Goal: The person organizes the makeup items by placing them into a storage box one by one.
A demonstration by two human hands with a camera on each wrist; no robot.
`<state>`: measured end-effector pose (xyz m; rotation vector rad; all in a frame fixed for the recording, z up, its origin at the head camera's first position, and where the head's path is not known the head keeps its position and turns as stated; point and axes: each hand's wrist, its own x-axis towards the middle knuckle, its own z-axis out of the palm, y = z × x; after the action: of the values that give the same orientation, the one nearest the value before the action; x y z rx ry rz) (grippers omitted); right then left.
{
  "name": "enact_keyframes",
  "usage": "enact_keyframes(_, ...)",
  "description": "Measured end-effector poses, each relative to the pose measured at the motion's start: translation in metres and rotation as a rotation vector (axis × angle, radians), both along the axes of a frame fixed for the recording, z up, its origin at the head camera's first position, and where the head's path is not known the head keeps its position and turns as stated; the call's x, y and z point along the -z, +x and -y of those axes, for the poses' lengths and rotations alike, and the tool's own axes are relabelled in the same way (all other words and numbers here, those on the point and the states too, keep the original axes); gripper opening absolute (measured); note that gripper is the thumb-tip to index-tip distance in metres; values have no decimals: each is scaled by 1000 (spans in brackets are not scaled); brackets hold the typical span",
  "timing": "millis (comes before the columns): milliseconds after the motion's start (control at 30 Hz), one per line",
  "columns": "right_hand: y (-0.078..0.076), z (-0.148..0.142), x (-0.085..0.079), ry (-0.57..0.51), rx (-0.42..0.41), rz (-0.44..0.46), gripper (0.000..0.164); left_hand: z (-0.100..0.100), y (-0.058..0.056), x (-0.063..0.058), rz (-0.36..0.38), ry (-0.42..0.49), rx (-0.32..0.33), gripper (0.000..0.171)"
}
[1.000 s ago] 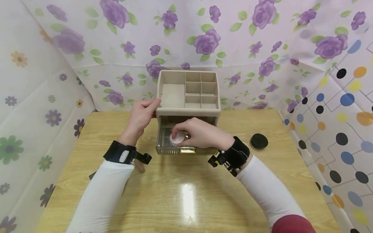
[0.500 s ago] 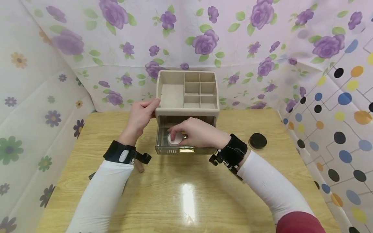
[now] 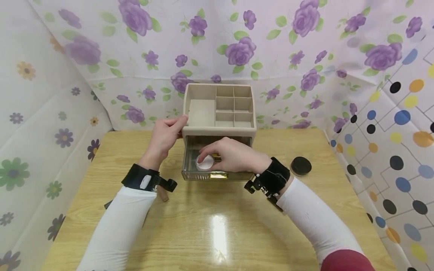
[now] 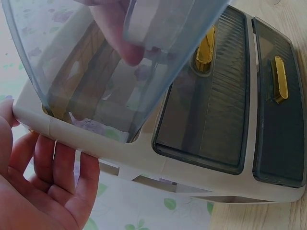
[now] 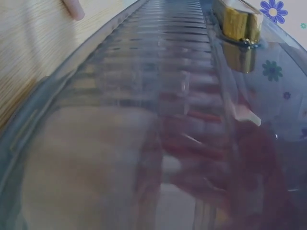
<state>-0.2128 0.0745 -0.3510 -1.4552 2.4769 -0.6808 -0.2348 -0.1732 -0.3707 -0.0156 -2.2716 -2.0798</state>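
Observation:
A beige desktop organizer (image 3: 201, 113) stands at the back of the table with its top drawer (image 3: 193, 175) pulled out. My left hand (image 3: 162, 137) grips its upper left side, the thumb at the top rim and the other fingers curled under the side edge in the left wrist view. Reaching into the drawer, my right hand (image 3: 234, 153) pinches a small round container (image 3: 205, 163) with a white top between thumb and fingers. Beside those fingers shows a gold item (image 3: 216, 156), partly hidden by the hand. The right wrist view looks through the smoky clear drawer front (image 5: 158, 81).
Two lower drawers with gold handles (image 4: 279, 79) are shut. A round black-lidded container (image 3: 300, 166) stands on the table to the right. Near the left wrist lies a brown tube-like item (image 3: 163, 194), and a dark item (image 3: 107, 204) shows beside the left sleeve.
My right forearm has swung slightly outward to the right, while the hand stays in the drawer with the round container. The left hand keeps its grip on the organizer.

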Motion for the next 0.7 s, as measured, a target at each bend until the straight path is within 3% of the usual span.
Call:
enact_keyframes(500, 0, -2, -1, -40, -27, 56, 17, -1, 0, -1, 9, -5, -8, 49)
enact_keyframes(700, 1, -3, 0, -26, -23, 35, 32, 0, 1, 0, 13, -11, 0, 50)
